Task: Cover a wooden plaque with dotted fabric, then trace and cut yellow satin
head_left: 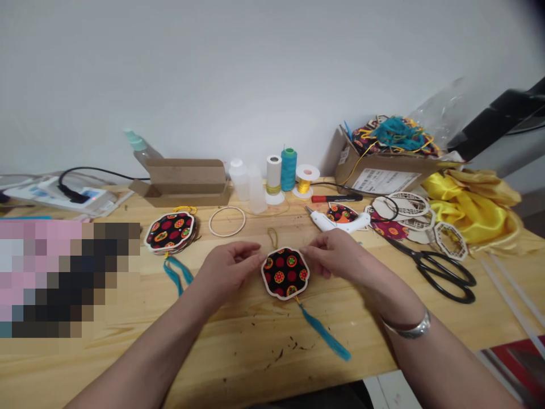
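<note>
A flat, scalloped hanging ornament (284, 274) is between my two hands, low over the wooden table. Its black cloth face carries red, yellow and green flower prints inside a pale wooden rim. From its top stands an olive cord loop (273, 237), and a teal tassel (326, 332) trails toward the lower right. The thumb and fingers of my left hand (230, 267) close at the ornament's upper left edge. My right hand (336, 255), with a silver bracelet (411, 326) at the wrist, has its bent fingers on the upper right edge.
Similar ornaments are stacked (171, 232) at left, beside a wooden ring (227, 221). A white glue gun (340, 221), a red-black marker (336, 199) and black scissors (443, 272) lie right. Thread spools (289, 170), bottles (239, 179) and a full carton (383, 173) stand behind.
</note>
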Action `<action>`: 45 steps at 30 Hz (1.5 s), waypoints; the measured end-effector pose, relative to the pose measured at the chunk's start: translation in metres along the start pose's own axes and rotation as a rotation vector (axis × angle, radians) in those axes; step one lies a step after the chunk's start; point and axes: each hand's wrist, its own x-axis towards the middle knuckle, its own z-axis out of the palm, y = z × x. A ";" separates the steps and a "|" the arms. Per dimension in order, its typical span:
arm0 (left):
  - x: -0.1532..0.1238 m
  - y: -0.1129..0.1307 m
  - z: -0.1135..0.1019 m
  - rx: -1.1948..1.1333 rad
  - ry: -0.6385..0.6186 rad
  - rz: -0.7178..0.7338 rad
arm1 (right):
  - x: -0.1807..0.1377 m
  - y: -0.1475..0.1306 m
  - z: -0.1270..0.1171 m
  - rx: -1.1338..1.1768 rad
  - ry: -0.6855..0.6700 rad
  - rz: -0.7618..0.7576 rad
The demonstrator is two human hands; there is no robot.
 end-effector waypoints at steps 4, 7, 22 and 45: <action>-0.001 -0.009 -0.003 0.308 0.010 0.339 | -0.004 0.002 -0.006 -0.141 0.088 -0.324; -0.003 -0.014 -0.002 0.530 -0.045 0.497 | -0.006 0.004 -0.007 -0.196 0.073 -0.508; -0.008 -0.007 0.011 0.668 -0.057 0.551 | -0.007 -0.002 -0.004 -0.170 0.001 -0.350; -0.005 -0.013 0.010 0.781 -0.036 0.578 | -0.004 -0.002 -0.004 -0.312 0.021 -0.452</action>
